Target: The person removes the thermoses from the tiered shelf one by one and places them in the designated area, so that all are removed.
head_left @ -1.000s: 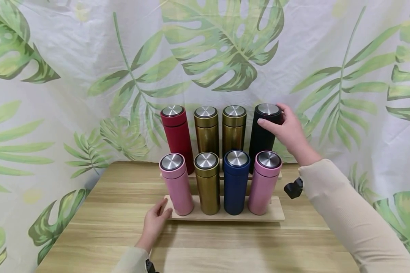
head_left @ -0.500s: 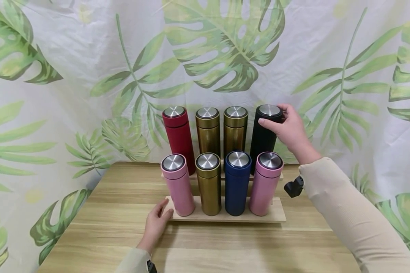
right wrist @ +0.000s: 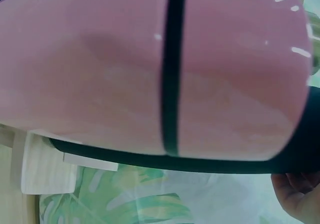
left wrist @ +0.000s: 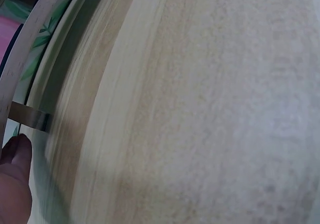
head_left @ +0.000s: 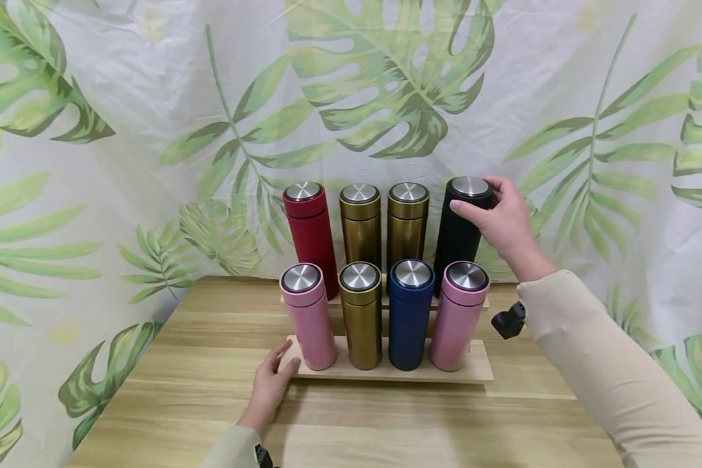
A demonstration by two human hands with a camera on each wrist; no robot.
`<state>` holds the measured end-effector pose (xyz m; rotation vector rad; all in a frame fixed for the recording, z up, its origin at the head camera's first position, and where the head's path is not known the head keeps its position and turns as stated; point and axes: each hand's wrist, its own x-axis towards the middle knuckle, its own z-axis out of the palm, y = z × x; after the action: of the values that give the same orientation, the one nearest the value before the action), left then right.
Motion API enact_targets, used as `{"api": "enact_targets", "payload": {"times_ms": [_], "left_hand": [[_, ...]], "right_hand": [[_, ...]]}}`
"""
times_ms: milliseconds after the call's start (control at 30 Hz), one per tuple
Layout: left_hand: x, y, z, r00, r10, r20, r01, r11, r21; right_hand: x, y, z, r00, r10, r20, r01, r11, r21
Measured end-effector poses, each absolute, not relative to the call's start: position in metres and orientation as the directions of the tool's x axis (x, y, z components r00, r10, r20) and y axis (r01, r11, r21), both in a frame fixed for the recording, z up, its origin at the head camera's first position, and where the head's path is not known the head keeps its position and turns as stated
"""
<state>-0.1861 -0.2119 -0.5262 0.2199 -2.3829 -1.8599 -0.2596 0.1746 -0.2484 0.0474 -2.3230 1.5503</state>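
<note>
In the head view, my right hand point(head_left: 506, 220) grips the upper part of a black thermos point(head_left: 461, 240) at the back right, with its thumb on the near side. The thermos's base is hidden behind a pink thermos point(head_left: 459, 325). My left hand point(head_left: 269, 389) holds the left end of a two-level wooden stand point(head_left: 480, 364), beside another pink thermos point(head_left: 311, 328). In the left wrist view, fingertips point(left wrist: 21, 146) show near the board's edge. The right wrist view is mostly filled by the pink thermos point(right wrist: 230, 84), with the black thermos point(right wrist: 225, 166) behind it.
A gold thermos point(head_left: 361, 331) and a blue one point(head_left: 411, 325) stand between the pink ones in front. The back row also has a red thermos point(head_left: 312, 247) and two gold ones. A leaf-print cloth point(head_left: 386, 97) hangs behind the wooden table point(head_left: 386, 422).
The black thermos has moved slightly up and right in my right hand. My left hand has stayed at the stand's left end. The whole head view has shifted a little.
</note>
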Motion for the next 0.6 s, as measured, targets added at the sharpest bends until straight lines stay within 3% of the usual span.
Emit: {"api": "enact_targets", "payload": {"times_ms": [600], "left_hand": [[-0.191,-0.211,-0.529,-0.971,-0.227,-0.080,-0.117,0.157,0.981]], "right_hand": [[-0.254,0.190,-0.233,-0.896,0.242,0.372,-0.248,0.422,-0.872]]}}
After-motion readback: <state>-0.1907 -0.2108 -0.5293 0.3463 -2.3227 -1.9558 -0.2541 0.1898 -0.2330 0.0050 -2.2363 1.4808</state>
